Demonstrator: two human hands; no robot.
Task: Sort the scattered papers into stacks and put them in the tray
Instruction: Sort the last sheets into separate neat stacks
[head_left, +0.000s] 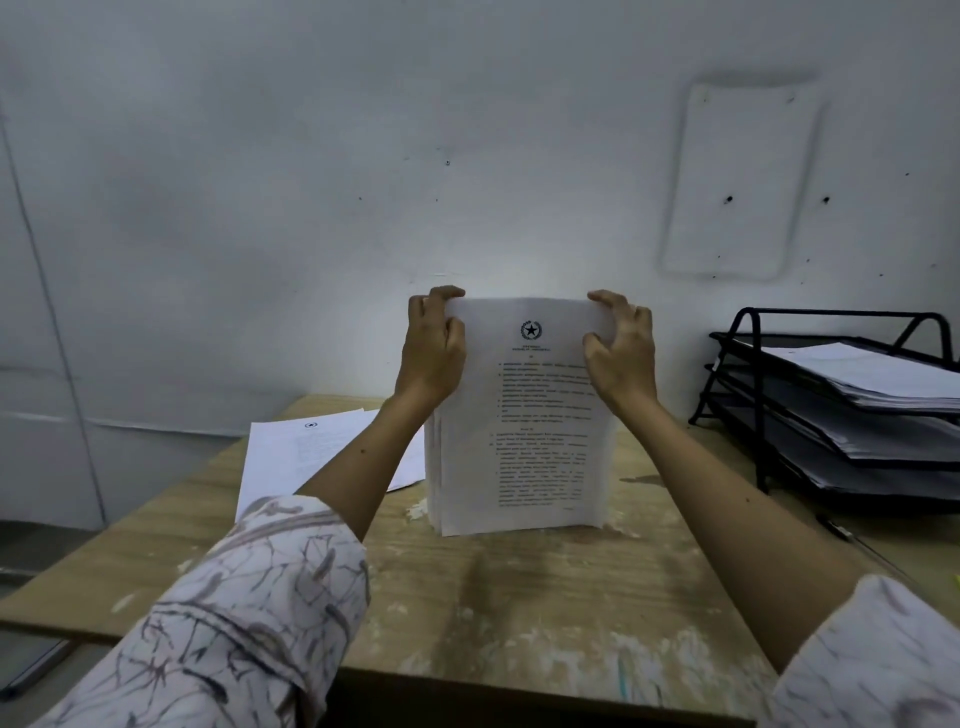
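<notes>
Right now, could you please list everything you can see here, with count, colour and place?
Stack of papers: one, white with printed text, stood upright on its bottom edge on the table, centre.
Loose papers: a few sheets, white, lying flat on the table, to the left of the stack.
Tray: one, black wire, three tiers, at the table's right, papers in its tiers.
Pen: one, dark, on the table in front of the tray.
Table: one, worn light wood.
Wall: white, behind.
Left hand: grips the stack's upper left edge.
Right hand: grips its upper right edge.

Both arms outstretched, left grip (434, 345) and right grip (621, 351) curled, pinching upright sheets' top corners
</notes>
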